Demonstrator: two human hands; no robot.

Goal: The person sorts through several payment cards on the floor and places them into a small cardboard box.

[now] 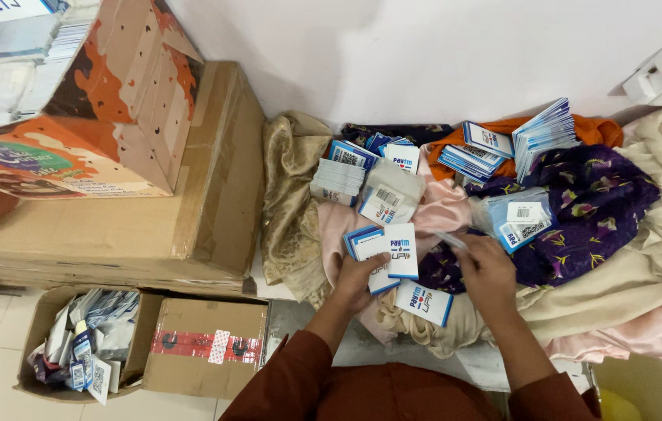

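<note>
Fingers (362,269) of left hand (356,279) clasp cards (393,253).

Glossy paper cards (393,253) lie on satiny cloth (440,206) beside matt cardboard boxes (206,351).

Two hands (358,277), four cardboard boxes (206,355), many card stacks (339,178).

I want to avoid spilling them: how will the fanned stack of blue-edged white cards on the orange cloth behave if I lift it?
The fanned stack of blue-edged white cards already splays, so the cards probably slide apart easily. They look thin and stiff, likely light. The rumpled orange cloth beneath gives uneven support, so pushing may topple them.
</note>
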